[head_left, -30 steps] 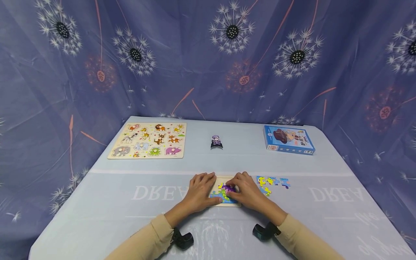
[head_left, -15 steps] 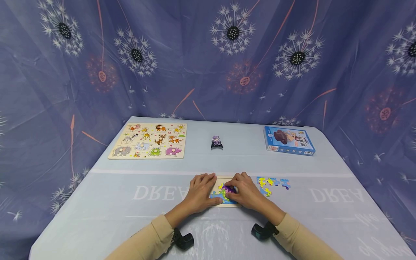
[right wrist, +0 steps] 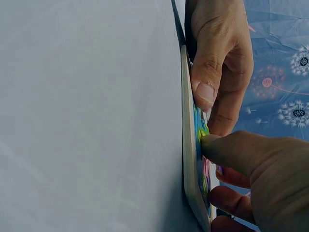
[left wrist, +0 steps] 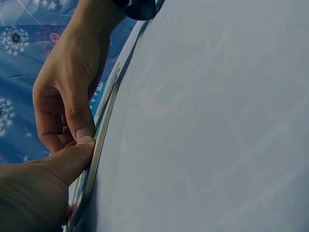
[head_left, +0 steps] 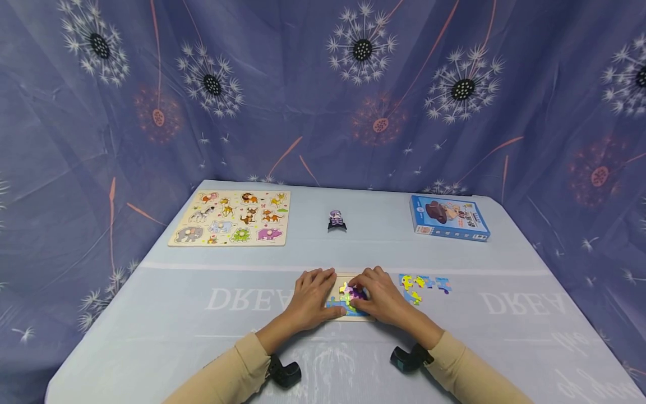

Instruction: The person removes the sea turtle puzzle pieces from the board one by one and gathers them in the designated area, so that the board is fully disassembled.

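A small wooden jigsaw board (head_left: 345, 278) lies flat on the table, with blue, green and yellow pieces fitted in its front part. My left hand (head_left: 313, 297) holds its left side, thumb over the front edge and fingertips by the far left corner. My right hand (head_left: 383, 294) pinches a purple puzzle piece (head_left: 359, 294) over the board's right part, partly hidden by the fingers. In the right wrist view, the right thumb and fingers of my right hand (right wrist: 285, 159) touch the coloured pieces along the board's wooden edge (right wrist: 188, 121).
Several loose blue-and-yellow puzzle pieces (head_left: 414, 297) lie right of the board. Farther back stand an animal peg puzzle (head_left: 229, 220), a small purple figure (head_left: 336, 220) and a blue box (head_left: 449, 217). A patterned curtain (head_left: 282, 90) hangs behind the table.
The right index finger has shifted slightly left, and the purple piece has turned or slid, showing a lighter pinkish part near its top. My left hand has stayed in place.
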Demonstrator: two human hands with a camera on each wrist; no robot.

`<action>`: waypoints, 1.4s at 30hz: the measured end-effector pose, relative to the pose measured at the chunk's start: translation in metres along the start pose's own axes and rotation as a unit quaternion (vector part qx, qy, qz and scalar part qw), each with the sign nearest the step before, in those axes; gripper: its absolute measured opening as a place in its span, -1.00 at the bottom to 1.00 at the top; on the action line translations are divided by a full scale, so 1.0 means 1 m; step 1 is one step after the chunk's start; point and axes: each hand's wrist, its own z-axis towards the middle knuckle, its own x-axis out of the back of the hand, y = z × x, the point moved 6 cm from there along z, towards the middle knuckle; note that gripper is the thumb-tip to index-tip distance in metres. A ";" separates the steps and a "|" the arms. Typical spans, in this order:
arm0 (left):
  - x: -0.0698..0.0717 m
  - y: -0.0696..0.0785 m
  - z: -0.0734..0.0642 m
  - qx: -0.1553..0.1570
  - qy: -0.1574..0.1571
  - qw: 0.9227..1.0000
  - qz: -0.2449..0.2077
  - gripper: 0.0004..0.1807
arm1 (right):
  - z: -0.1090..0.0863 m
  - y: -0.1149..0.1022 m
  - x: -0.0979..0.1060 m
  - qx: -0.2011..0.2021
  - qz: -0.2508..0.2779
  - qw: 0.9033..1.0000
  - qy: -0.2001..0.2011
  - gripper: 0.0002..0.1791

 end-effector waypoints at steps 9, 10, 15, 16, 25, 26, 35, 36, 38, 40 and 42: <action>-0.001 -0.001 0.000 0.002 -0.006 1.000 0.002 -0.12 | 0.007 0.002 -0.002 -0.002 -0.022 0.999 -0.032 -0.69; -0.001 -0.001 0.000 0.002 -0.006 1.000 0.003 -0.12 | 0.008 0.002 -0.003 0.000 -0.023 0.999 -0.034 -0.70; -0.001 -0.001 0.000 0.001 -0.004 1.000 0.005 -0.12 | 0.010 0.002 -0.003 0.004 -0.023 0.999 -0.035 -0.73; -0.001 -0.001 0.000 0.002 -0.004 1.000 0.005 -0.12 | 0.010 0.002 -0.003 0.003 -0.022 0.999 -0.035 -0.73; 0.000 0.000 0.000 0.005 -0.008 1.000 0.004 -0.13 | 0.008 0.003 -0.001 0.003 -0.020 1.000 -0.023 -0.70; 0.000 0.000 0.000 0.005 -0.008 1.000 0.005 -0.13 | 0.007 0.005 0.000 0.002 -0.019 1.000 -0.019 -0.70; 0.000 0.000 -0.001 0.006 -0.005 1.000 -0.005 -0.13 | -0.010 0.020 0.023 -0.028 0.015 0.999 0.020 -0.70; 0.000 0.000 -0.001 0.006 -0.005 1.000 -0.006 -0.13 | -0.013 0.022 0.026 -0.031 0.015 0.999 0.024 -0.69; 0.000 0.000 -0.001 0.005 -0.004 1.000 -0.011 -0.13 | -0.020 0.029 0.032 -0.038 0.013 0.999 0.029 -0.69; 0.000 0.000 -0.002 0.004 -0.003 1.000 -0.014 -0.13 | -0.026 0.036 0.038 -0.040 0.011 0.998 0.036 -0.69; 0.000 0.000 -0.002 0.003 -0.003 1.000 -0.017 -0.13 | -0.033 0.043 0.045 -0.041 0.005 0.998 0.044 -0.69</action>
